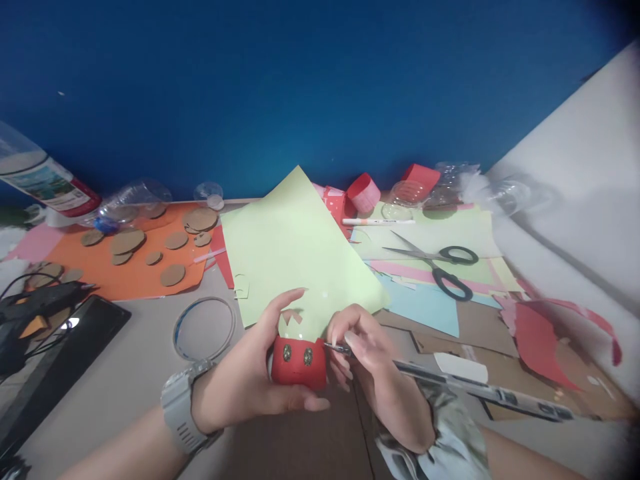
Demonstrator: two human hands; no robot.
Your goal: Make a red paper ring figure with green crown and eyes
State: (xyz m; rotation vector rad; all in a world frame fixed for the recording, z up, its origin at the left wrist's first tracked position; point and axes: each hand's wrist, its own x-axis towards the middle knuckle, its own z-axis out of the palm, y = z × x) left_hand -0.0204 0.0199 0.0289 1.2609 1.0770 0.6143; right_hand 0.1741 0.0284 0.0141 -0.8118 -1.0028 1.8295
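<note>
My left hand [250,373], with a grey watch on its wrist, holds a small red cup-like piece [299,375] between thumb and fingers. Two dark glittery oval eyes and a faint thin mark show on its front, and its upper part has a jagged edge. In my right hand [363,343] is a thin pen [338,348], pinched near its dark metallic tip, which is at the red piece's upper right edge. A long grey-and-black rod [480,392] extends in line behind that hand; I cannot tell whether it is the same pen. Pale green paper [295,240] lies beyond both hands.
Black-handled scissors [435,260] lie open on coloured paper at right. Cardboard discs [127,241] are spread over orange paper [113,283] at left. A tape ring [205,328] lies beside my left hand. Red rolls [364,193] and clear plastic pieces stand along the blue wall.
</note>
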